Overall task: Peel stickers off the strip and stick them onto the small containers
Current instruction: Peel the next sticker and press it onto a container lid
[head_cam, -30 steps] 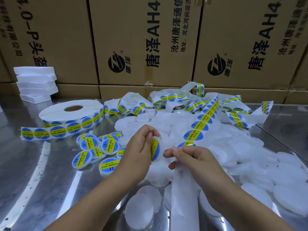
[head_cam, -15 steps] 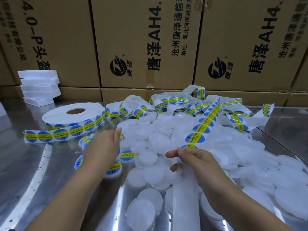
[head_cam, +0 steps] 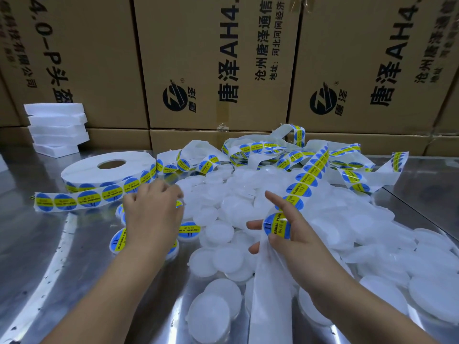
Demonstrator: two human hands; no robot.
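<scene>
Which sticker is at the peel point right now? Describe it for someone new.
Follow the sticker strip from the tangle before the cardboard boxes down over the white container pile to the right hand. The sticker is the lowest one, at that hand's fingers; below it the backing is bare white.

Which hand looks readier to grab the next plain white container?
Left. The left hand hovers at the edge of the plain containers, while the right hand is busy holding the strip with a sticker at its fingers.
</scene>
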